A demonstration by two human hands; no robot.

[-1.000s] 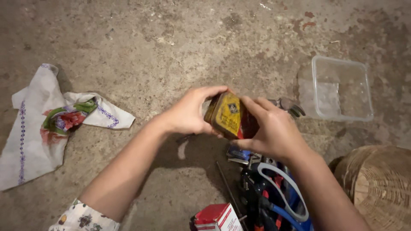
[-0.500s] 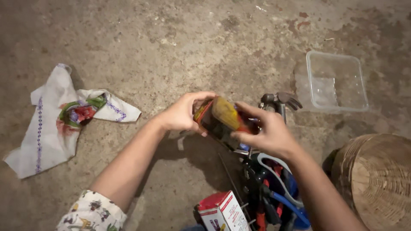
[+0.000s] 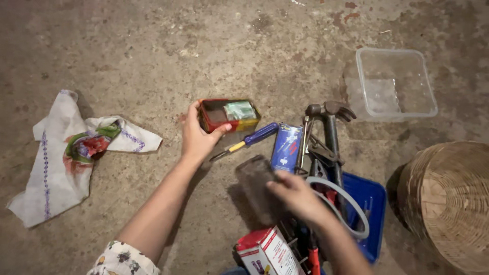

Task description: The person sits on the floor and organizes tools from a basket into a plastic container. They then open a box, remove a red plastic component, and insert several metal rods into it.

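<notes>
Left hand gripping open rectangular tin by its near-left corner, thumb over rim; tin on rough stained concrete floor, rusty red and yellow walls, pale folded packet inside. Right hand pinching the dull dark metal lid, blurred, below-right of tin. Just right of tin: blue-handled screwdriver, blue card pack, claw hammer. Farther right: clear square plastic tub. Woven basket lower right of tin. Crumpled embroidered white cloth well left of tin.
</notes>
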